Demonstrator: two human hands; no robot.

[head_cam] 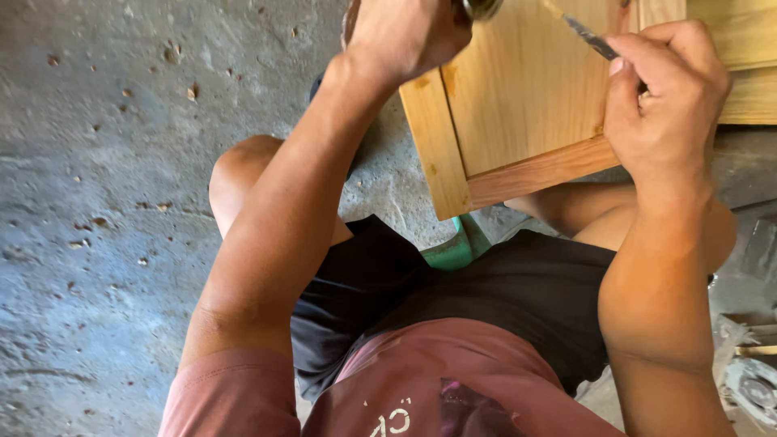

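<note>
Our right hand [668,93] has its fingers [625,89] clenched around a thin dark-bladed metal tool [589,36]. The tool's long axis runs up and to the left from the fingers, tip lying over the recessed face of the pale framed wooden panel [518,97]. The panel stands on the grey concrete floor [105,202] just ahead of our knees, its lower corner pointing toward us above a green plastic stool [457,247].

Our left hand [405,32] is closed at the panel's upper left edge, over a rounded metal object [481,8] that is cut off by the frame; we cannot tell what it is. The right hand is the nearer one to the panel's bottom rail.
</note>
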